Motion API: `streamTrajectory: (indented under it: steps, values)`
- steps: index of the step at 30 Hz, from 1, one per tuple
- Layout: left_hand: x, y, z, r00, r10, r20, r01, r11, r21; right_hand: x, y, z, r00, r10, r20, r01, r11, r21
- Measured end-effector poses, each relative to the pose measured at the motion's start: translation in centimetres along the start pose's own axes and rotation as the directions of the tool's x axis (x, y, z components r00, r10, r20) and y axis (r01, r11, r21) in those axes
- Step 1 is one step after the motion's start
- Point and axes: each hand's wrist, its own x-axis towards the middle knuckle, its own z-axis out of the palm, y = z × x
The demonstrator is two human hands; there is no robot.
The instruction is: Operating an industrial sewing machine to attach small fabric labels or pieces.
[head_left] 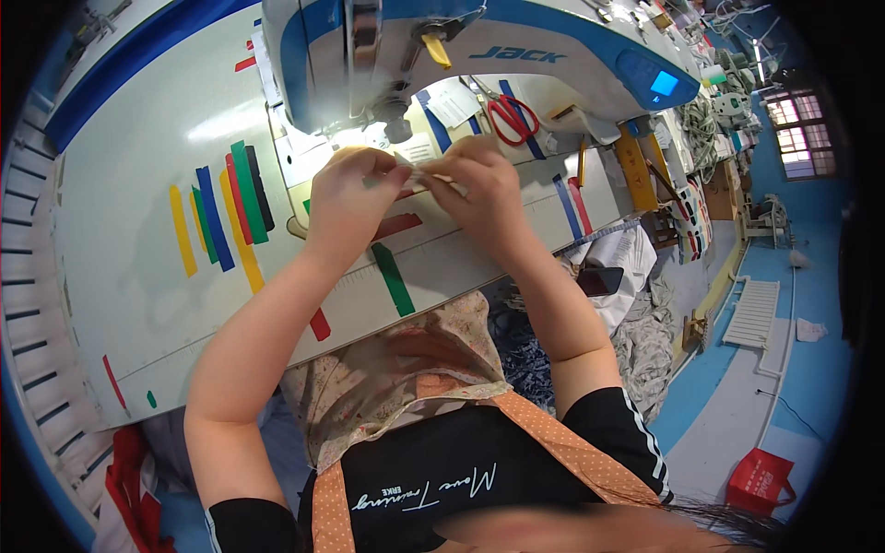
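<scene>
My left hand and my right hand meet just in front of the needle area of a white and blue sewing machine. Fingers of both are pinched together, tip to tip. A small pale piece shows between the fingertips; its kind is too small to make out. Under the hands, a red strip of tape lies on the machine table. A green strip sticks to the table nearer to me, below my right hand.
Left of my hands, several yellow, green, blue, red and black strips line the table. Red-handled scissors lie under the machine arm. A phone rests on white material at right. A red bag stands on the floor.
</scene>
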Motion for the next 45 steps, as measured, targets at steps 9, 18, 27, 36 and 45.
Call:
streamTrajectory:
  steps: [9, 18, 27, 36, 45]
  values:
    - [-0.6, 0.3, -0.5, 0.926, -0.36, 0.113, 0.374, 0.831, -0.411, 3.3, 6.5, 0.0, 0.993, 0.113, 0.012, -0.09, 0.842, -0.532]
    - [-0.6, -1.5, -0.5, 0.958, -0.267, 0.101, 0.285, 0.883, -0.374, 3.0, 7.0, 0.2, 0.988, 0.157, 0.001, -0.141, 0.891, -0.432]
    - [-1.1, 0.3, -0.8, 0.958, -0.222, 0.18, 0.286, 0.726, -0.625, 1.0, 0.9, -1.1, 0.988, -0.139, -0.07, 0.107, 0.934, -0.342]
    - [-1.3, -0.7, -1.0, 0.99, 0.045, 0.133, -0.009, 0.965, -0.26, 1.1, -1.3, -1.6, 0.929, 0.357, 0.1, -0.37, 0.915, 0.163]
    - [-1.0, 0.2, -1.5, 0.947, -0.221, 0.235, 0.297, 0.883, -0.364, 1.6, 0.9, -4.4, 0.879, 0.407, 0.249, -0.469, 0.635, 0.614]
